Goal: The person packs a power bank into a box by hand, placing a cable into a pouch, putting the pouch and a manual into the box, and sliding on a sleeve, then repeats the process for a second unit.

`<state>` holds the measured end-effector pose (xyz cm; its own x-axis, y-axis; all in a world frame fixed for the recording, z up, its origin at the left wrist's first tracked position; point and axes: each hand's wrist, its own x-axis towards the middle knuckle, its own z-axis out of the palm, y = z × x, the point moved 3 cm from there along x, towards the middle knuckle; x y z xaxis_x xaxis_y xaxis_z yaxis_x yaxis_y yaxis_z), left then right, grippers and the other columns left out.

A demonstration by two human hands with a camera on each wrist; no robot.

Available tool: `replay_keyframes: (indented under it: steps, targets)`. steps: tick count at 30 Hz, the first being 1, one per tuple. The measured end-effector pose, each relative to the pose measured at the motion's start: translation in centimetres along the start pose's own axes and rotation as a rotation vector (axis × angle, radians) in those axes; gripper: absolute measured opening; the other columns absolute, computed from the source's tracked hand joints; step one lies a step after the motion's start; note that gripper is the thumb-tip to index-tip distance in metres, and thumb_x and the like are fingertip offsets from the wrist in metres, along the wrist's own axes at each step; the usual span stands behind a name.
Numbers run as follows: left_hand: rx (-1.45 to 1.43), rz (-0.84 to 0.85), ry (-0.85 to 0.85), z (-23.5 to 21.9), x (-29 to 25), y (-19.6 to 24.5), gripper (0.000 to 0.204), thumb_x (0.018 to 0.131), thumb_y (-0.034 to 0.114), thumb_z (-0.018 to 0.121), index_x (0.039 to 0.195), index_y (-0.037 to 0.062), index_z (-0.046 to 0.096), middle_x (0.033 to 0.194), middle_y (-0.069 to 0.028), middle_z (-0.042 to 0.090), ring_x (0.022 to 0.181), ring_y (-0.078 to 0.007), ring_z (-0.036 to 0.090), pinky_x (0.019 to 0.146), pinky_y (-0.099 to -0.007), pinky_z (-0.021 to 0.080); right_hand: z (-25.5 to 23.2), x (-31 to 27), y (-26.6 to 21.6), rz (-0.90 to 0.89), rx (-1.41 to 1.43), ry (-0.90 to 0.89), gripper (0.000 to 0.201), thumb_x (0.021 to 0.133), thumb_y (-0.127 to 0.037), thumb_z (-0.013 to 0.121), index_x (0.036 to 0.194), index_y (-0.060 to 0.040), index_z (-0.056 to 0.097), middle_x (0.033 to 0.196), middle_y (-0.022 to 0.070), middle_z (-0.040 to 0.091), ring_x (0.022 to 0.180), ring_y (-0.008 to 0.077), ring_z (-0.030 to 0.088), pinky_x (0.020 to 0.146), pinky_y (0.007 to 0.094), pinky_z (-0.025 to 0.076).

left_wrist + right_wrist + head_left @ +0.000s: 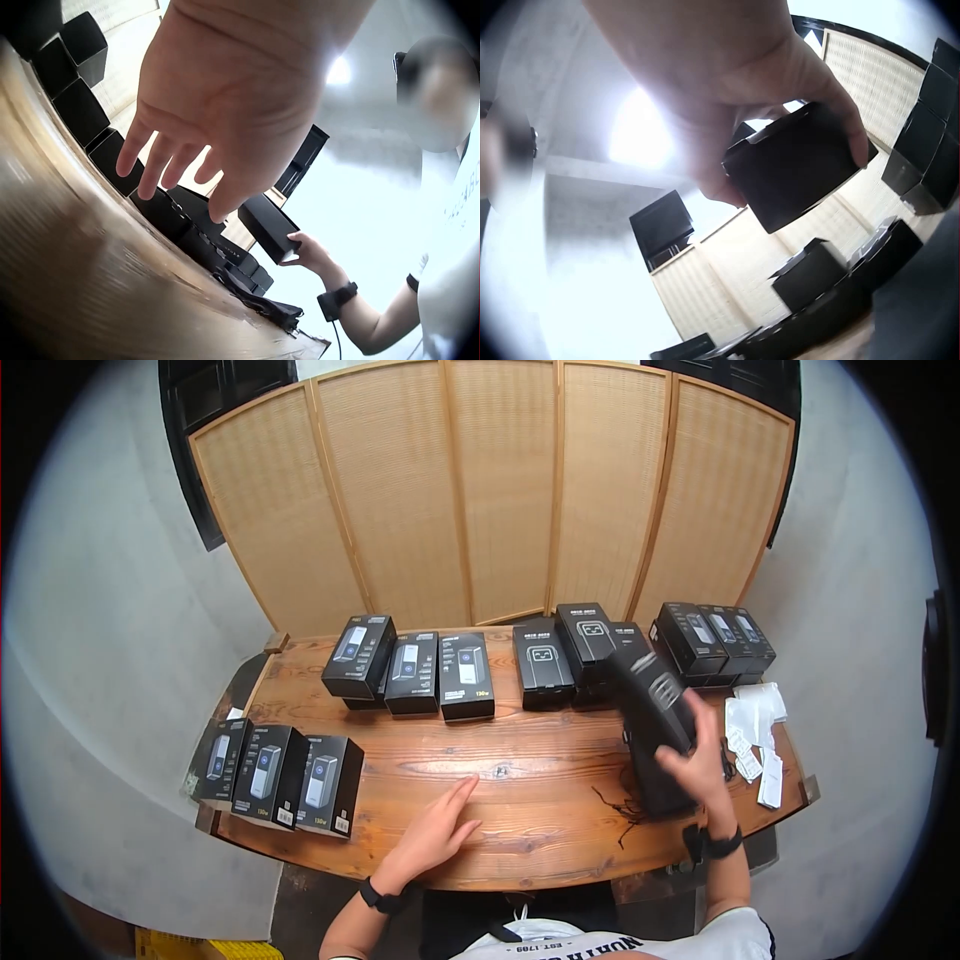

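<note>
My right hand (704, 760) grips a black box (640, 690) with a pale printed drawing, fingers along one side and thumb on the other. The box is tilted and held up above the right part of the wooden table (540, 790). Seen from the right wrist, a plain dark face of the box fills the space between thumb and fingers. Below it lies a black cloth bag (274, 309) with dark cords (622, 810) spread over the wood. My left hand (432, 840) hovers near the table's front edge, fingers extended, holding nothing.
Several black boxes (465, 675) line the table's back, some stacked. Three more boxes (268, 775) stand at the left edge, and a stacked group (700, 645) is at back right. White papers and plastic (755, 715) lie on the right. A folding screen (500, 490) stands behind.
</note>
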<state>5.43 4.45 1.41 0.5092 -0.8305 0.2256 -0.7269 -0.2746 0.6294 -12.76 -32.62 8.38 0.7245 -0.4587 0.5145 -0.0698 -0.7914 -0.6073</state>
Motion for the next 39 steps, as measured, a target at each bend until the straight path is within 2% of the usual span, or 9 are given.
replay_keyframes:
  steps: [5, 9, 20, 24, 29, 31, 33, 35, 39]
  targets:
    - [-0.161, -0.049, 0.006, 1.1, 0.4, 0.1, 0.084, 0.097, 0.025, 0.068, 0.159, -0.0013, 0.018, 0.157, -0.0313, 0.033, 0.146, -0.0437, 0.034, 0.120, -0.0441, 0.031, 5.1, -6.3, -4.8, -0.089, 0.160, -0.451, 0.100, 0.066, -0.029, 0.084, 0.150, -0.0028, 0.038, 0.139, 0.0232, 0.043, 0.132, 0.0407, 0.045, 0.113, 0.0458, 0.038]
    - [-0.205, -0.080, -0.028, 1.6, 0.1, 0.5, 0.087, 0.095, 0.028, 0.071, 0.159, -0.0004, 0.018, 0.157, -0.0312, 0.033, 0.147, -0.0436, 0.034, 0.119, -0.0437, 0.032, 8.9, -9.7, -5.3, -0.077, 0.244, -0.585, 0.102, 0.066, -0.032, 0.085, 0.151, -0.0037, 0.037, 0.139, 0.0244, 0.041, 0.131, 0.0411, 0.044, 0.111, 0.0460, 0.040]
    - [-0.180, -0.140, 0.025, 1.8, -2.4, 1.8, 0.072, 0.091, 0.022, 0.075, 0.151, 0.0030, 0.042, 0.145, -0.0223, 0.052, 0.131, -0.0353, 0.054, 0.107, -0.0394, 0.044, 9.5, -10.3, -6.8, -0.187, 0.145, -0.513, 0.092, 0.076, -0.037, 0.085, 0.150, -0.0040, 0.042, 0.142, 0.0240, 0.045, 0.133, 0.0425, 0.046, 0.111, 0.0466, 0.040]
    - [-0.186, -0.151, 0.122, 2.6, -2.4, 2.7, 0.060, 0.093, 0.023, 0.073, 0.146, 0.0053, 0.051, 0.136, -0.0190, 0.058, 0.106, -0.0312, 0.064, 0.088, -0.0344, 0.052, 9.1, -9.6, -7.8, -0.065, 0.419, -0.355, 0.090, 0.075, -0.016, 0.082, 0.152, -0.0026, 0.038, 0.147, 0.0242, 0.044, 0.138, 0.0395, 0.044, 0.114, 0.0449, 0.037]
    - [0.049, -0.033, 0.331, 3.5, -2.2, 0.7, 0.047, 0.094, 0.015, 0.069, 0.139, 0.0062, 0.059, 0.116, -0.0173, 0.067, 0.084, -0.0297, 0.065, 0.077, -0.0334, 0.053, 9.9, -9.8, -8.1, -0.018, 0.461, -0.213, 0.096, 0.076, -0.020, 0.085, 0.153, 0.0024, 0.032, 0.147, 0.0243, 0.044, 0.136, 0.0382, 0.047, 0.112, 0.0441, 0.039]
    - [-0.302, -0.295, 0.363, 3.7, -1.8, -0.2, 0.030, 0.096, 0.012, 0.064, 0.126, 0.0036, 0.066, 0.098, -0.0172, 0.069, 0.075, -0.0321, 0.064, 0.071, -0.0351, 0.053, 10.6, -10.2, -7.2, 0.085, 0.408, -0.254, 0.098, 0.077, -0.027, 0.087, 0.153, 0.0024, 0.033, 0.145, 0.0260, 0.046, 0.134, 0.0387, 0.048, 0.112, 0.0439, 0.040]
    - [-0.164, -0.355, 0.362, 3.8, -1.2, -1.1, 0.019, 0.102, 0.015, 0.059, 0.110, -0.0005, 0.068, 0.081, -0.0129, 0.067, 0.064, -0.0247, 0.063, 0.061, -0.0323, 0.051, 10.5, -10.4, -7.1, 0.047, 0.274, -0.267, 0.087, 0.081, -0.035, 0.083, 0.148, 0.0019, 0.041, 0.141, 0.0254, 0.050, 0.129, 0.0389, 0.054, 0.107, 0.0429, 0.045]
    - [-0.673, -0.665, 0.360, 4.3, -0.8, -1.6, 0.022, 0.105, 0.016, 0.056, 0.098, -0.0017, 0.067, 0.071, -0.0058, 0.064, 0.061, -0.0123, 0.060, 0.053, -0.0256, 0.048, 10.7, -10.5, -7.6, 0.024, 0.152, -0.426, 0.073, 0.086, -0.040, 0.078, 0.140, 0.0005, 0.052, 0.136, 0.0215, 0.055, 0.121, 0.0387, 0.059, 0.099, 0.0419, 0.050]
    - [-0.944, -0.497, 0.496, 4.9, 0.8, -1.2, 0.027, 0.104, 0.010, 0.057, 0.127, -0.0030, 0.057, 0.091, -0.0049, 0.066, 0.067, -0.0068, 0.059, 0.058, -0.0197, 0.054, 11.0, -10.5, -8.7, -0.014, 0.159, -0.419, 0.062, 0.087, -0.037, 0.075, 0.135, -0.0020, 0.058, 0.122, 0.0164, 0.062, 0.106, 0.0365, 0.066, 0.090, 0.0417, 0.054]
